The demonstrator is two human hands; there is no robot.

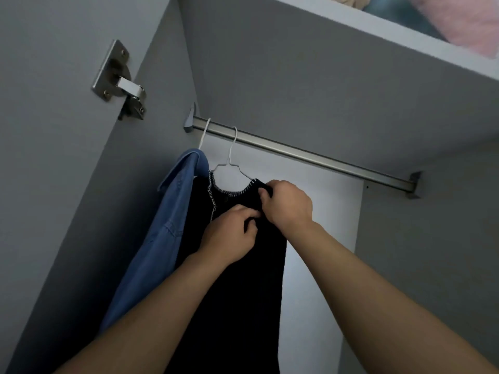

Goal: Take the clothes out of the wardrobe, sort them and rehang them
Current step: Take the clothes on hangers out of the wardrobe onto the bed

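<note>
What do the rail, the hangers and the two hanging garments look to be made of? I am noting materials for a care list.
Rail: brushed metal, dull silver sheen. Hangers: thin white wire, probably coated; the core cannot be told. Blue shirt: looks like denim or chambray, with visible seams. Dark garment: seemingly a knit, matte black, with white stitched edging at the neck; both hands grip it.

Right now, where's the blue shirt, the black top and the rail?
blue shirt (164, 233), head view, on its sleeve.
black top (237, 306), head view, on its front.
rail (310, 155), head view, on its bare middle.
</note>
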